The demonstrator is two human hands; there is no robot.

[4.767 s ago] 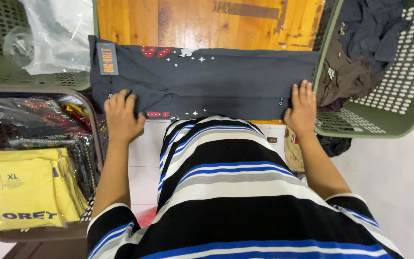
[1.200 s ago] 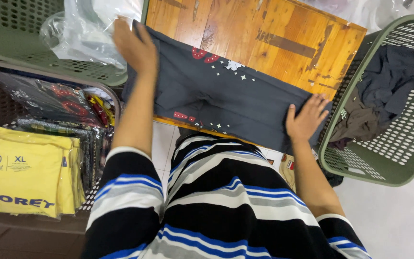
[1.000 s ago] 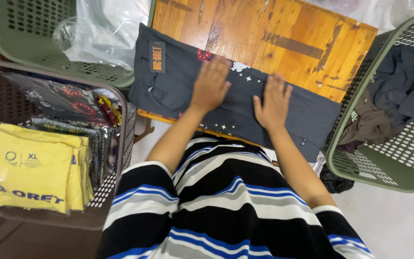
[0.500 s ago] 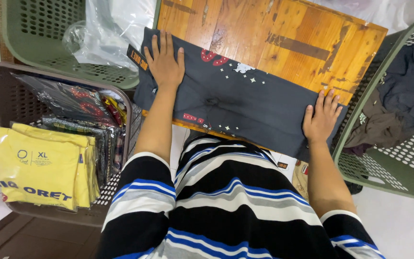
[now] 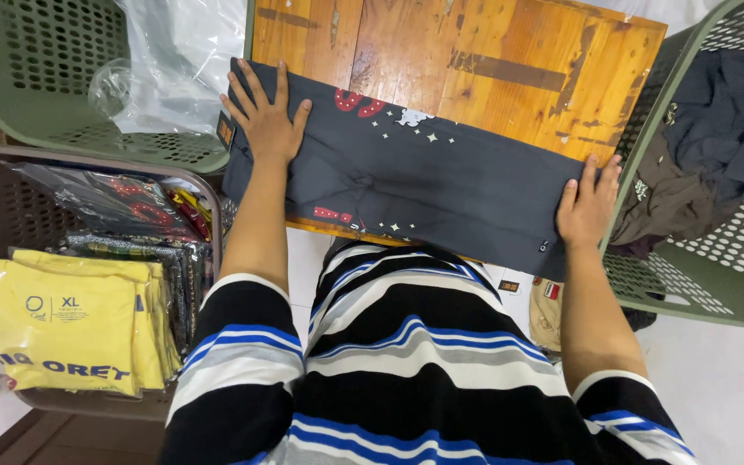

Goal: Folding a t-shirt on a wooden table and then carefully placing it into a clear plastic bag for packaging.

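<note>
My two hands press flat on one folded dark grey garment (image 5: 424,194) that lies across the near edge of a wooden table (image 5: 492,69), its long side running from the table's left edge toward the right corner. My left hand (image 5: 266,120) rests on the garment's left end, fingers spread wide and palm down, just beside a small orange tag (image 5: 226,132) at the fold. My right hand (image 5: 587,202) lies open on the right end, fingers together and pointing away from me, gripping nothing. Red shapes and small white stars show on the cloth between my hands.

Three perforated baskets ring the table. One green basket (image 5: 45,77) at the far left holds crumpled clear plastic bags (image 5: 178,60). One brown basket (image 5: 2,185) at my near left holds packaged garments, with a stack of yellow folded ones (image 5: 66,323) in front and darker wrapped packs (image 5: 118,202) behind. One green basket (image 5: 691,293) at the right holds loose dark clothes (image 5: 716,129). My black shirt with white and blue stripes (image 5: 415,370) fills the foreground.
</note>
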